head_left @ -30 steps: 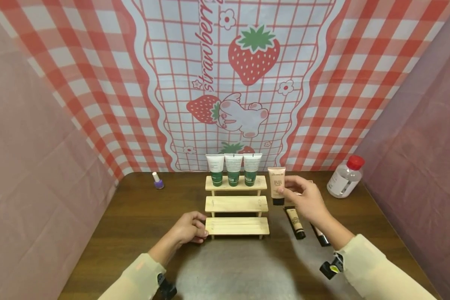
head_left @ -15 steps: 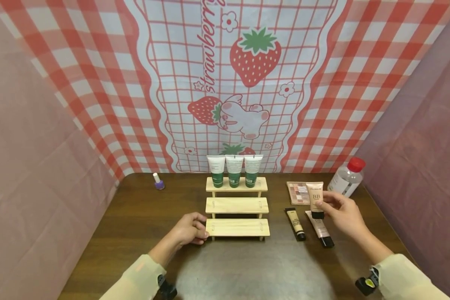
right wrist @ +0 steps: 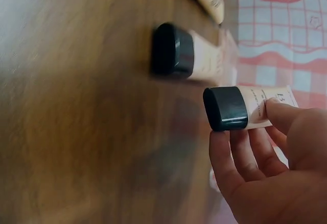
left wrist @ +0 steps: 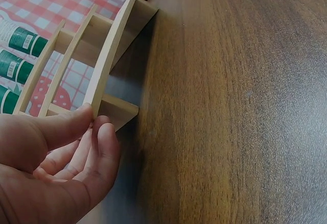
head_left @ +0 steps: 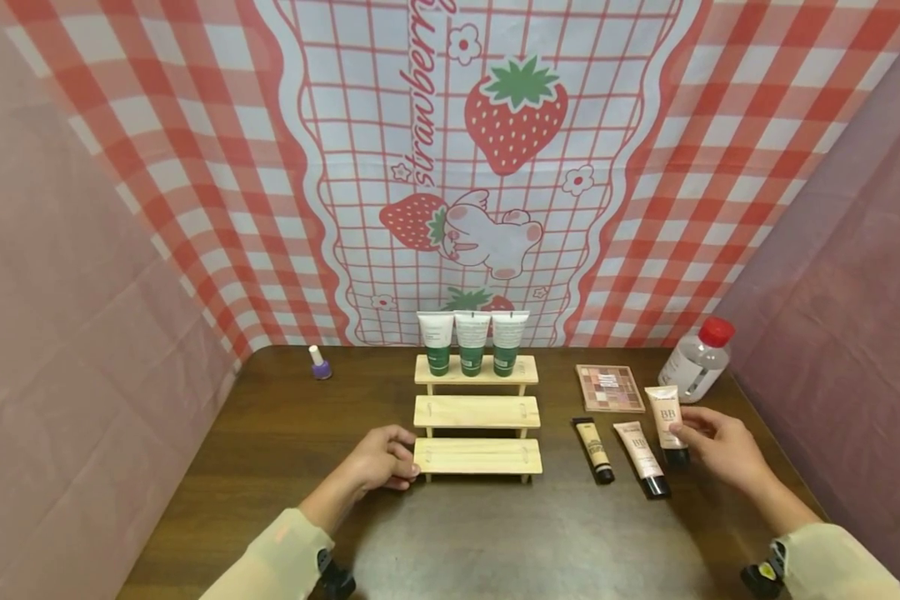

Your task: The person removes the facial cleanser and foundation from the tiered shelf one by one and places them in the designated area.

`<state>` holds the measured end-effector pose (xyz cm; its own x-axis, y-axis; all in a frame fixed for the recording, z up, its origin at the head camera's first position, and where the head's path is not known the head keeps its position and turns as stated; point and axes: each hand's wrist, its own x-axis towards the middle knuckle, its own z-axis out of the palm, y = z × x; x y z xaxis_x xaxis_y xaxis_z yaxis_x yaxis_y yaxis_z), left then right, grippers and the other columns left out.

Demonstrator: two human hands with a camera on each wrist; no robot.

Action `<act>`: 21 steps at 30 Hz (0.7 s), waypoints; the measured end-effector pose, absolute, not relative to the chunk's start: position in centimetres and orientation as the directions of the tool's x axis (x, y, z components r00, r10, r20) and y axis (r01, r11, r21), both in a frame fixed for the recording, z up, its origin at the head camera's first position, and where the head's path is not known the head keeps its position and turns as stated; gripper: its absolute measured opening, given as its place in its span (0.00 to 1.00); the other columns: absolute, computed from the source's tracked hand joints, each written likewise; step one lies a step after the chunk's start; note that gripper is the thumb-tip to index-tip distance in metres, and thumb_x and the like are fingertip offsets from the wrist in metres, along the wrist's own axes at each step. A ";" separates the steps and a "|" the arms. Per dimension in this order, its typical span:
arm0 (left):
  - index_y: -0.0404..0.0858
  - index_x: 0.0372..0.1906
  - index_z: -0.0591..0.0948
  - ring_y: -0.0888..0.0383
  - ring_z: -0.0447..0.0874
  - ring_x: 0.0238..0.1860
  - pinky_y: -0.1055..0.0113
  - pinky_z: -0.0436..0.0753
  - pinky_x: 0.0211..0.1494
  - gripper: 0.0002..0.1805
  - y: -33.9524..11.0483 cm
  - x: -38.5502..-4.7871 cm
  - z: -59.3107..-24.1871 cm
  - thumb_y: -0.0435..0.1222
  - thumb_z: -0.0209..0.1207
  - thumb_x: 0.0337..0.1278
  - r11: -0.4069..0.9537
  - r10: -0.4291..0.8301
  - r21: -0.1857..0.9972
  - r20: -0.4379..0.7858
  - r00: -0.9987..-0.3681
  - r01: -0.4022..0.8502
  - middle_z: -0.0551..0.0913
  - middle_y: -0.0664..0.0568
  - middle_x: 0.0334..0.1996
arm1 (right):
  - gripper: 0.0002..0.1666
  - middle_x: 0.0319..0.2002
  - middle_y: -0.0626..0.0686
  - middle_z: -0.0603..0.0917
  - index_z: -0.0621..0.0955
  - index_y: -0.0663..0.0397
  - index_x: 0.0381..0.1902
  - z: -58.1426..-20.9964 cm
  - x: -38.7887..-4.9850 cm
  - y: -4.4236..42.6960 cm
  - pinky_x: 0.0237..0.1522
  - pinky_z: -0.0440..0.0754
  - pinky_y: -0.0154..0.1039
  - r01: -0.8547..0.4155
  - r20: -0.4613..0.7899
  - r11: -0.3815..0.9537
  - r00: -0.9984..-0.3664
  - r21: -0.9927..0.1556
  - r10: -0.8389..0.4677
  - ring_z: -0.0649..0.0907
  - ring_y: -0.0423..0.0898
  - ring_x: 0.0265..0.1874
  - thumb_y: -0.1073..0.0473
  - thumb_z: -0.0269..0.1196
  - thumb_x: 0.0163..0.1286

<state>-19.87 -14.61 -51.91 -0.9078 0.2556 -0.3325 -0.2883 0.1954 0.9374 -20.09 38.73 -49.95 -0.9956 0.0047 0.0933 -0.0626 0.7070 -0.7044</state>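
Observation:
My right hand (head_left: 727, 450) holds a beige BB cream tube (head_left: 667, 417) with its black cap down, thumb on the front and fingers behind. In the right wrist view the held tube's black cap (right wrist: 226, 108) hangs above the table. Just left of it lies another BB cream tube (head_left: 639, 450), and further left a slimmer tan tube (head_left: 592, 448). My left hand (head_left: 381, 458) pinches the left end of the bottom step of a three-tier wooden stand (head_left: 477, 457); the left wrist view shows thumb and fingertips (left wrist: 104, 124) at that board's corner.
Several green-and-white tubes (head_left: 471, 343) stand on the stand's top tier. Behind the beige tubes lies an eyeshadow palette (head_left: 610, 388). A red-capped clear bottle (head_left: 696, 360) is at the back right, a purple nail polish bottle (head_left: 319, 363) at the back left.
My right hand has carried the held BB cream tube rightward and nearer, from beside the stand to right of the lying tubes. The palette has come into view. My left hand stays at the stand.

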 end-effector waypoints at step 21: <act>0.23 0.58 0.71 0.54 0.83 0.29 0.62 0.89 0.31 0.26 -14.6 -19.9 -52.0 0.17 0.65 0.54 0.198 0.266 0.938 -0.332 -0.905 -0.286 0.80 0.42 0.34 | 0.29 0.45 0.71 0.87 0.75 0.75 0.60 -51.6 -19.3 41.8 0.26 0.89 0.41 0.090 -0.118 0.741 -0.993 -0.665 0.015 0.86 0.44 0.32 0.55 0.65 0.74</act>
<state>-19.92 -14.62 -51.95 -0.9051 0.2658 -0.3319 -0.2856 0.1982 0.9376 -19.32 41.81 -51.57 -0.9929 0.0148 -0.1184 0.0904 0.7410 -0.6654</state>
